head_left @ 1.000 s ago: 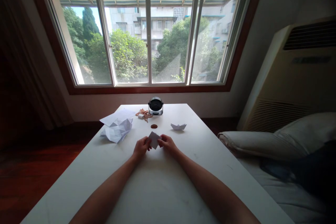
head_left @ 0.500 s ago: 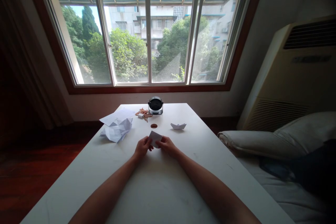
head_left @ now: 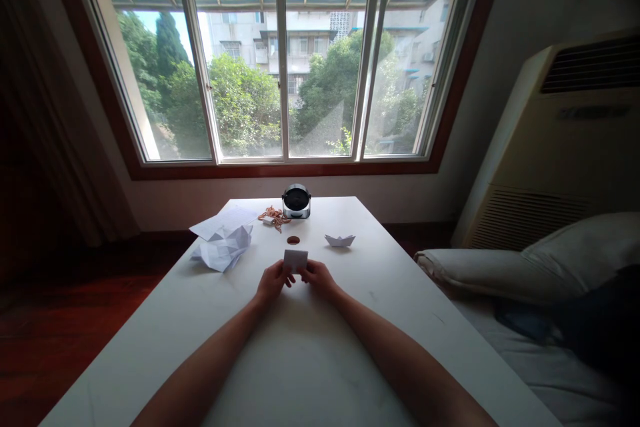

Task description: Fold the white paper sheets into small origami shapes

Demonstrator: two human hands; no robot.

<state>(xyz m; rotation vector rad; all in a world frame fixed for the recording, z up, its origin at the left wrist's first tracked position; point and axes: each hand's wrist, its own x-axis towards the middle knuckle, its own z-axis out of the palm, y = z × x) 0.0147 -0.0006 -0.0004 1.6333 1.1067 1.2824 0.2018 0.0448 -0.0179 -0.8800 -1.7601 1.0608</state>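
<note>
"Lit from where?"
"From the wide white-framed glass window (head_left: 283, 73) ahead; hazy with glare at right."
"And nearer?"
"Palest at the far end of the white rectangular tabletop (head_left: 300, 360), grey on the small folded white paper (head_left: 296, 260), dark and stretched toward the edges."

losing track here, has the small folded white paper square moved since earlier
Yes: the square turned; an edge, not a corner, now faces the brown oval table hole.

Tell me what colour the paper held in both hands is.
The folded paper is white, looking greyish; the head view shows it.
</note>
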